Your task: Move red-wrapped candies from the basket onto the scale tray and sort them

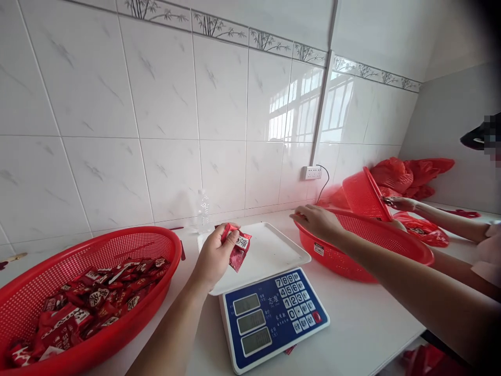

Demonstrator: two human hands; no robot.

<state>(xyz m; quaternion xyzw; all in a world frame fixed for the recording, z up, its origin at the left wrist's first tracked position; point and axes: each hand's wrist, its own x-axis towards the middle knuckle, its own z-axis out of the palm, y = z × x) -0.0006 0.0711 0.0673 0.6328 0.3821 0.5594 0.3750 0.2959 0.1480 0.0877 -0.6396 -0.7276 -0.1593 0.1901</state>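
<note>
My left hand (217,251) is closed around a small red snack packet (239,249), perhaps more than one, held above the white weighing tray (266,250). My right hand (318,220) rests at the near-left rim of a red plastic basket (344,258), its fingers curled over the edge. Between my arms sits a blue digital scale (276,318), with number keys and three small displays. To my left, a large red basket (156,235) holds many similar red packets (97,297). What lies inside the right basket is mostly hidden.
Across the table, a co-worker's hand (403,203) holds another red basket (362,193), tilted. Red plastic bags (407,177) are heaped in the far corner. A clear bottle (203,211) stands by the tiled wall, and a power strip (312,173) hangs on it.
</note>
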